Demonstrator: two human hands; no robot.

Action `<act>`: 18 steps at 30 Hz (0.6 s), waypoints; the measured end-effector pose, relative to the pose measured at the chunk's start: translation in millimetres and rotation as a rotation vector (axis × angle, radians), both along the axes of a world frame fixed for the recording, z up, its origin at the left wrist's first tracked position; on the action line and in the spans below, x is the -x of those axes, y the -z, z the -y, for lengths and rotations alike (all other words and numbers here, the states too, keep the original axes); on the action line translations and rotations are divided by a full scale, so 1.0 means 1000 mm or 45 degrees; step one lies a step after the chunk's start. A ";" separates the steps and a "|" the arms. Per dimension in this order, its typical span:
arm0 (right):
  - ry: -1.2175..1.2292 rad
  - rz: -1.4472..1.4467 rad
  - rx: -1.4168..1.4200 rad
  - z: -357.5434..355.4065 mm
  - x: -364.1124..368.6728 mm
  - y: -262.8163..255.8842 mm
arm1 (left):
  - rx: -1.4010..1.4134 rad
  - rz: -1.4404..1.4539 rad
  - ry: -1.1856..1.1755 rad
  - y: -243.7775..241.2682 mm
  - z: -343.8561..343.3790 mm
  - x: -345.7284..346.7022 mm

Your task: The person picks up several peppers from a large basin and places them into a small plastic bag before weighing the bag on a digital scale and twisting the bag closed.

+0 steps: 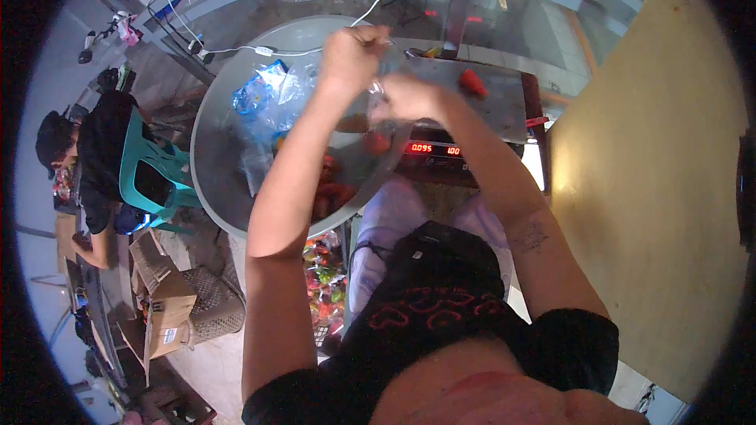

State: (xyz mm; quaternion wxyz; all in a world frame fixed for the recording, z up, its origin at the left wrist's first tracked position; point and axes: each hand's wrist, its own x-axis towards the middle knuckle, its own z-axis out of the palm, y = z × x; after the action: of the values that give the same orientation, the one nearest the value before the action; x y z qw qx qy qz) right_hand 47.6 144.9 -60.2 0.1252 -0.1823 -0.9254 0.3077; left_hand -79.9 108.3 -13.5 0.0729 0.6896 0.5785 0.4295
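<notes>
My left hand (354, 59) is closed around the upper part of a clear plastic bag (378, 91), over the right side of a large round grey basin (204, 195). My right hand (407, 97) is blurred beside it, at the bag's right side; its fingers cannot be made out clearly. Something reddish shows low in the bag. Inside the basin lie crumpled clear plastic bags (289, 91), a blue printed package (251, 97) and dark red pieces (331, 189). Right of the basin, a digital scale (437, 149) with lit red digits has a red cone-shaped item (472, 82) on its metal plate.
A white cable (230, 48) crosses behind the basin. Colourful wrapped items (325, 277) stand below it. At left, a person (109, 141) sits on a green plastic chair (133, 159) near an open cardboard box (165, 319). A tan panel (655, 177) stands at right.
</notes>
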 end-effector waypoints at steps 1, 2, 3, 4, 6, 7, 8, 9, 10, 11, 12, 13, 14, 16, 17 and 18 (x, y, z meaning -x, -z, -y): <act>-0.106 -0.273 0.080 -0.004 -0.008 -0.004 | -0.027 -0.026 -0.054 -0.003 0.002 0.010; 0.013 -0.466 0.557 -0.004 -0.024 -0.009 | 0.032 0.056 -0.046 -0.004 0.007 0.017; 0.133 -0.644 1.031 0.002 -0.042 -0.028 | 0.035 0.061 -0.081 -0.002 0.010 0.024; 0.221 -0.793 1.109 -0.017 -0.062 -0.018 | 0.038 0.066 -0.100 -0.001 0.011 0.027; 0.602 -0.992 1.078 -0.073 -0.094 0.031 | 0.085 0.049 -0.136 -0.001 0.011 0.028; 0.884 -1.030 0.959 -0.100 -0.106 0.065 | 0.115 0.034 -0.158 -0.004 0.013 0.025; 1.139 -0.664 0.435 -0.134 -0.130 0.114 | 0.141 0.018 -0.167 -0.010 0.014 0.020; 1.328 -0.269 -0.090 -0.157 -0.145 0.145 | 0.166 0.005 -0.188 -0.014 0.013 0.018; 1.332 -0.127 -0.211 -0.151 -0.138 0.147 | 0.147 0.025 -0.187 -0.012 0.015 0.020; 1.332 0.014 -0.334 -0.137 -0.132 0.153 | 0.128 0.045 -0.185 -0.010 0.016 0.023; 1.336 0.152 -0.462 -0.128 -0.127 0.155 | 0.103 0.064 -0.175 -0.011 0.016 0.024; 1.362 0.317 -0.364 -0.124 -0.122 0.154 | 0.121 0.084 -0.157 -0.012 0.016 0.025; 1.383 0.481 -0.265 -0.122 -0.116 0.153 | 0.138 0.105 -0.139 -0.013 0.016 0.026; 1.362 0.665 -0.280 -0.126 -0.116 0.163 | 0.171 0.127 -0.113 -0.015 0.017 0.028; 1.332 0.684 -0.395 -0.131 -0.123 0.179 | 0.186 0.129 -0.097 -0.016 0.015 0.029; 1.289 0.702 -0.508 -0.131 -0.124 0.183 | 0.205 0.131 -0.092 -0.018 0.016 0.029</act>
State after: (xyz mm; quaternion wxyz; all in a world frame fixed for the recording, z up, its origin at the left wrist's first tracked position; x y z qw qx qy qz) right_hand 171.7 275.7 -243.6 0.0434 -0.6456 -0.7620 -0.0277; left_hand -109.2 91.9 4.4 0.1422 0.6372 0.6310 0.4190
